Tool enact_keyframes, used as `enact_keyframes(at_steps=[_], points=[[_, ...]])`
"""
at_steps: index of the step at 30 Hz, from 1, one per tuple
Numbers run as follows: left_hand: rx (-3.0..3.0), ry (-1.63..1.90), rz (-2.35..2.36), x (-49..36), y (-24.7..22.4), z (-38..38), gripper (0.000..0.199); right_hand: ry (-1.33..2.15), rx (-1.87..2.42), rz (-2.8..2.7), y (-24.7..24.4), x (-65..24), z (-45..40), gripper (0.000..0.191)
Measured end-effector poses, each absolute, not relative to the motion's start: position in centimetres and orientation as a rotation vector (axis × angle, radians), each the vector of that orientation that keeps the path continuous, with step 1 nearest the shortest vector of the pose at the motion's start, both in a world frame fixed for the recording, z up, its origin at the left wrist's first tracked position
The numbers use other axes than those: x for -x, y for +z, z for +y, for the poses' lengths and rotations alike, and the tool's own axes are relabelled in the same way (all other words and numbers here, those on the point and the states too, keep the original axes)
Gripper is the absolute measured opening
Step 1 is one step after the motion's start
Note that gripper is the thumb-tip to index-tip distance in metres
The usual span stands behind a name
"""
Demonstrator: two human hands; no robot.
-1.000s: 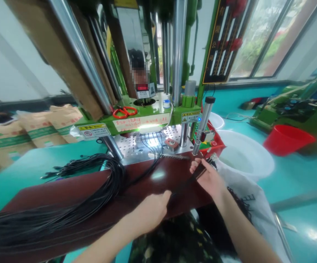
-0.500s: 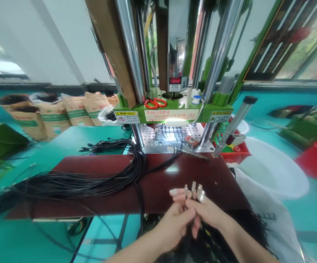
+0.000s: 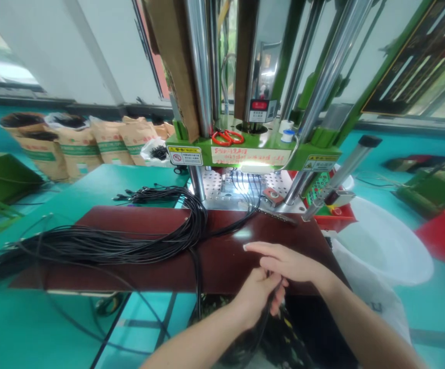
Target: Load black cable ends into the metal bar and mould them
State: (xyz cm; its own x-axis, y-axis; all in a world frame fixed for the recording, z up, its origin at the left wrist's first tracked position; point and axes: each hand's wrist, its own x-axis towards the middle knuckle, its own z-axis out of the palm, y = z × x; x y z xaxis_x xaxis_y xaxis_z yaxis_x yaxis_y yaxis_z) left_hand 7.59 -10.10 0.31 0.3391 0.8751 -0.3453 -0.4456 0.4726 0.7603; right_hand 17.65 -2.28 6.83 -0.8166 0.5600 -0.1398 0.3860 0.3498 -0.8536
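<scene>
Over the lap, in front of the brown board, my left hand is closed around black cables that hang down from it. My right hand lies across the top of that fist, palm down, with its fingers stretched out toward the left. A white covering shows on one of its fingertips. The upper ends of the held cables are hidden under the right hand. A long looped bundle of black cables rests on the board to the left, apart from both hands.
Beyond the board stands a green press with steel columns, and red-handled scissors lie on it. A metal strip lies at its foot. To the right are a white tub and a red bucket. Paper sacks stand at the back left.
My right hand has gone from gripping near the cables' metal ends to lying flat over them, hiding those ends. My left hand keeps its hold. The camera view has shifted slightly.
</scene>
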Motion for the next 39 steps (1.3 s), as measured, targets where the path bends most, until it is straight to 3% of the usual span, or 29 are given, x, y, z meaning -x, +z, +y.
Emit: enact_keyframes(at_steps=[4,8,12,15,19,24,30,33,39], points=[[-0.615,0.949,0.847,-7.9,-0.1,-9.8,0.042,1.347,0.792,-2.532,6.7,-17.1,-2.5,0.034],[-0.643,1.083,0.913,-7.6,-0.4,-9.0,0.040,1.398,0.918,-2.288,5.7,-17.8,-0.4,0.036],[-0.629,1.213,1.013,-6.4,-0.4,-8.0,0.036,0.628,1.420,-2.318,3.6,-19.8,4.0,0.033],[-0.648,1.249,1.042,-5.7,-0.5,-7.7,0.035,0.418,1.603,-2.393,1.8,-20.8,6.1,0.040],[-0.658,1.246,1.037,-5.7,-0.6,-7.8,0.036,0.470,1.718,-2.401,1.3,-20.7,5.8,0.029],[-0.648,1.206,1.054,-5.7,-0.4,-7.9,0.037,0.844,1.733,-2.378,2.0,-21.4,2.4,0.010],[-0.704,1.089,1.036,-6.4,-0.7,-7.6,0.036,1.604,1.456,-1.524,1.3,-22.4,-3.3,0.021],[-0.787,1.004,1.036,-7.3,-0.8,-7.3,0.033,1.568,1.333,-1.279,1.0,-21.9,-4.8,0.038],[-0.848,0.971,1.090,-8.4,-1.2,-7.0,0.027,1.446,1.421,-1.419,1.1,-21.6,-5.2,0.045]])
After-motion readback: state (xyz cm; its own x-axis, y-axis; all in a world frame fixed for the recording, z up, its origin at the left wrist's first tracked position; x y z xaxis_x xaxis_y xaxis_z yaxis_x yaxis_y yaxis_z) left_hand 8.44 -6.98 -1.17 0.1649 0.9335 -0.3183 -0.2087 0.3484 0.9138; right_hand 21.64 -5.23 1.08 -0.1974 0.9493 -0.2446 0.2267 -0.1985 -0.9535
